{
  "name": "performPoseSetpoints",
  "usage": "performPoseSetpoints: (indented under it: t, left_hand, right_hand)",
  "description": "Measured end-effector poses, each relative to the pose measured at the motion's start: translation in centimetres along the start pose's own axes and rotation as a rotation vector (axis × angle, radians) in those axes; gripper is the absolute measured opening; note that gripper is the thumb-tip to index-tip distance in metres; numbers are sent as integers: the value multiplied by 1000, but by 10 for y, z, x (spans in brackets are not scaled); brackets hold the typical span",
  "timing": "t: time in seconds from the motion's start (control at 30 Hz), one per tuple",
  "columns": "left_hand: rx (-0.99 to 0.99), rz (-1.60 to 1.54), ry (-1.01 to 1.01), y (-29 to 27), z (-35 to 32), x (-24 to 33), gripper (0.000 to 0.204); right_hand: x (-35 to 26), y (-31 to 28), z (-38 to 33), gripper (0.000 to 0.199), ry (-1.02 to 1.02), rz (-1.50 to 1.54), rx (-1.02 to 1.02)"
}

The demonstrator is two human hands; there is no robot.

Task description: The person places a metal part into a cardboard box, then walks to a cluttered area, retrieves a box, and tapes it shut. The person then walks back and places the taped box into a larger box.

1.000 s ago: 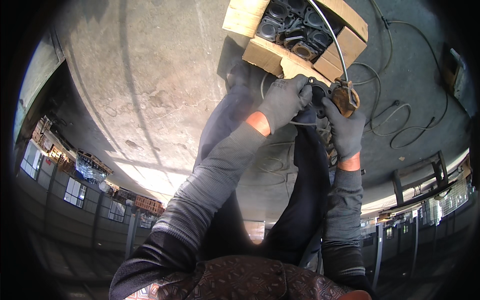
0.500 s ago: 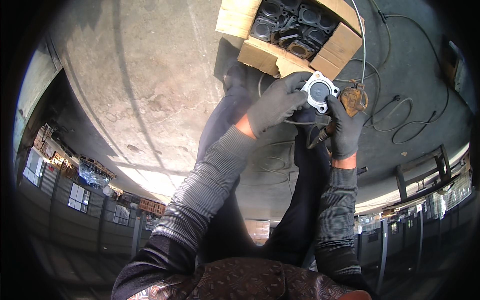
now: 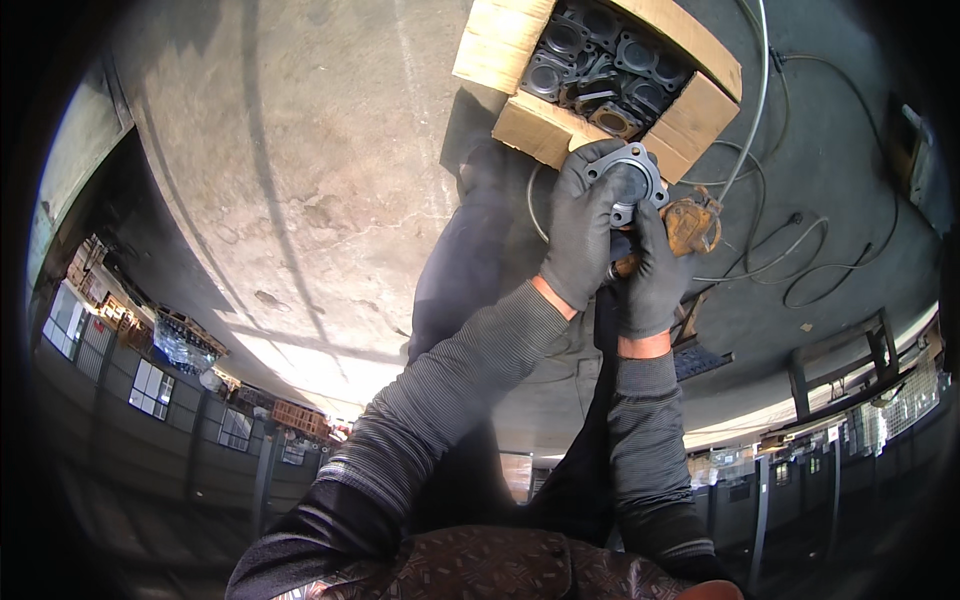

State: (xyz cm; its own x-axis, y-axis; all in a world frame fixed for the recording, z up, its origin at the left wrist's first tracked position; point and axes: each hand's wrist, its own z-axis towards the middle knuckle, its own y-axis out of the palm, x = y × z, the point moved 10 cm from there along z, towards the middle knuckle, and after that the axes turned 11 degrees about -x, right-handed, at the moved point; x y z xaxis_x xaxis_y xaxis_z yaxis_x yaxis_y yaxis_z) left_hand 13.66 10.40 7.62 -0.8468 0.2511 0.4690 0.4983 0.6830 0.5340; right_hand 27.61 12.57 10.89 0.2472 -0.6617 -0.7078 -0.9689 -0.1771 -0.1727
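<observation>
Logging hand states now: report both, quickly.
Left hand: closed, holding the flange.
Right hand: at the flange, fingers mostly hidden; grip cannot be told.

flanges [image 3: 637, 52] — in carton [image 3: 692, 125] | single flange [image 3: 640, 181] — before carton | hose [image 3: 765, 70] right of carton
</observation>
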Motion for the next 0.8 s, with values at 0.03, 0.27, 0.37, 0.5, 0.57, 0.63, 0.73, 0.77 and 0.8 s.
performPoseSetpoints:
  t: [0.03, 0.27, 0.37, 0.5, 0.57, 0.63, 0.73, 0.77, 0.8]
  left_hand:
    - [0, -6, 11, 1, 1, 2, 33]
    - [120, -205, -5, -12, 2, 0, 21]
    - [167, -107, 38, -24, 6, 4, 20]
    - [181, 291, 101, -38, 11, 18, 21]
    - [195, 246, 6, -47, 14, 10, 22]
    - [169, 177, -16, -46, 17, 8, 23]
    - [70, 28, 17, -30, 18, 13, 24]
    - [33, -29, 11, -24, 18, 14, 24]
    - [-6, -96, 23, -17, 19, 16, 24]
  right_hand:
    - [4, 0, -2, 16, 24, 10, 16]
    - [14, 18, -12, 18, 94, 101, 8]
    - [14, 28, -17, 20, 106, 56, 28]
    - [12, 40, -24, 22, 33, 191, 34]
    - [9, 43, -27, 27, 22, -49, 19]
    - [7, 45, -27, 31, -11, -142, -19]
    - [7, 42, -25, 35, -43, -159, -72]
    - [5, 40, -24, 35, -62, -213, -82]
    - [7, 36, -23, 35, -36, -232, -80]
